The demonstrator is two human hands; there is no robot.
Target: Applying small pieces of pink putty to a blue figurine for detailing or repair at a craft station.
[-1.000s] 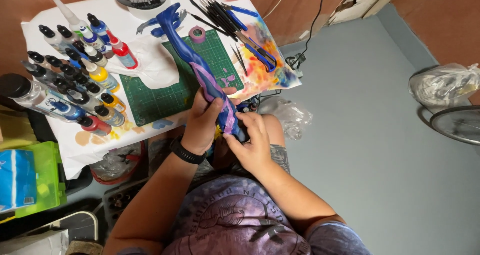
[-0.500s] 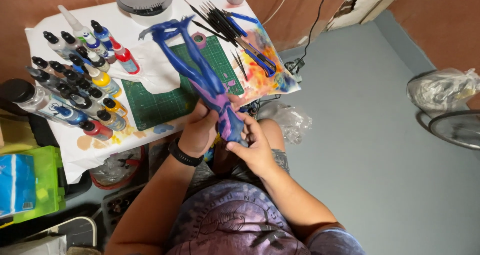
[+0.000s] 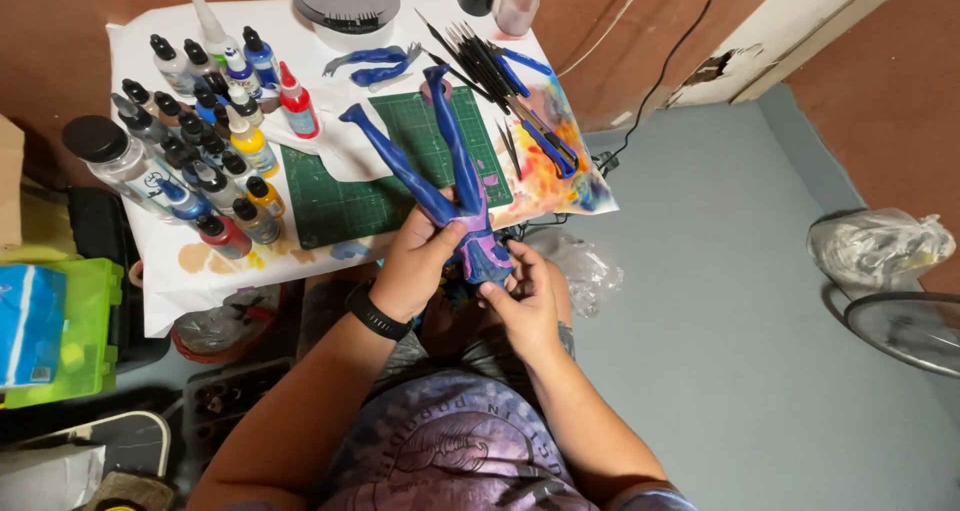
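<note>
I hold a long blue and purple painted figure (image 3: 452,186) with two thin legs spread apart and pointing away from me over a green cutting mat (image 3: 400,171). My left hand (image 3: 420,261), with a black wristband, grips the figure's body from the left. My right hand (image 3: 522,296) holds its lower end from the right. Two loose blue figure parts (image 3: 372,66) lie on the white table cover near a round grey-lidded tub (image 3: 347,1).
Several paint bottles (image 3: 200,131) crowd the table's left side. Dark brushes (image 3: 490,71) fan out at the right over a paint-stained sheet (image 3: 560,186). A green box (image 3: 80,326) sits at the left, a clear bag (image 3: 880,246) on the grey floor at the right.
The figure's legs have spread apart and it has turned in my hands. The loose blue parts now lie uncovered on the table.
</note>
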